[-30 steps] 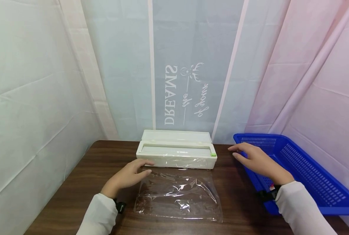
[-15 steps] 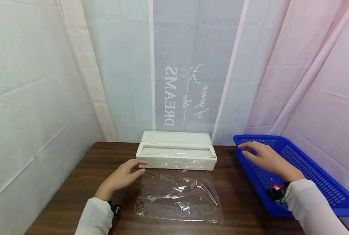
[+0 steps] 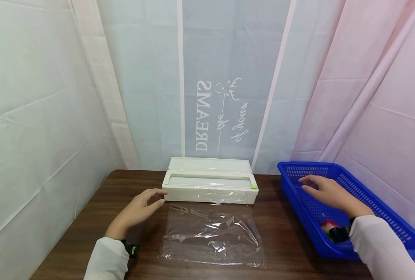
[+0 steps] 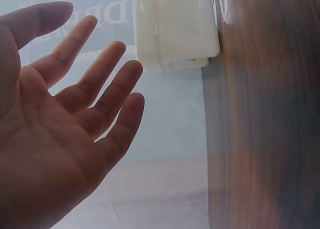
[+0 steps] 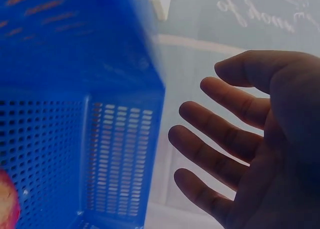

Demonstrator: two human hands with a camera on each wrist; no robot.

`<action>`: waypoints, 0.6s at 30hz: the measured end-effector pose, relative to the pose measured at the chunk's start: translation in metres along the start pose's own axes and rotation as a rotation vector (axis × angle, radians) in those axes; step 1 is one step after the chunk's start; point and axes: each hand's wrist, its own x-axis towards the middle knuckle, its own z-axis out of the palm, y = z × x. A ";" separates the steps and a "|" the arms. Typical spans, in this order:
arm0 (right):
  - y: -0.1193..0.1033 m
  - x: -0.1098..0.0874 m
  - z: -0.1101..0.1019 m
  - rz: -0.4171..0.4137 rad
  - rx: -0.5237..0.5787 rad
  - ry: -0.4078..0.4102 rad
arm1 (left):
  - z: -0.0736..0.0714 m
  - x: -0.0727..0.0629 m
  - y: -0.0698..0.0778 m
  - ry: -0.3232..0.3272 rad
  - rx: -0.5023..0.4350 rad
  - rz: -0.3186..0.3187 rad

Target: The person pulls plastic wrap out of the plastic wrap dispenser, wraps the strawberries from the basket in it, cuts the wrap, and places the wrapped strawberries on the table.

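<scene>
A white cling film dispenser (image 3: 211, 194) stands at the back of the table with its lid tipped back. From its front a clear sheet of plastic film (image 3: 211, 237) lies spread over the wood, wrinkled and shiny. My left hand (image 3: 137, 210) hovers beside the dispenser's left end, fingers loosely bent, holding nothing. Over the blue basket (image 3: 302, 212) on the right is my right hand (image 3: 333, 196), its fingers relaxed and apart with nothing in them. Inside the basket sits a red and pale round item (image 3: 329, 224), partly hidden by the right wrist; its kind is unclear.
The dark wooden table (image 3: 99, 225) ends at a cloth backdrop (image 3: 151, 97) with printed letters. A small green slider (image 3: 253, 187) sits at the dispenser's right end. The basket's walls rise around the right hand's area.
My right hand has moved right, from the basket's left rim to over its inside, uncovering the red item. The left hand has drawn back left, away from the film.
</scene>
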 end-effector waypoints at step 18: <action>0.033 -0.006 0.014 0.116 -0.027 -0.145 | -0.009 -0.007 -0.012 0.019 0.043 -0.097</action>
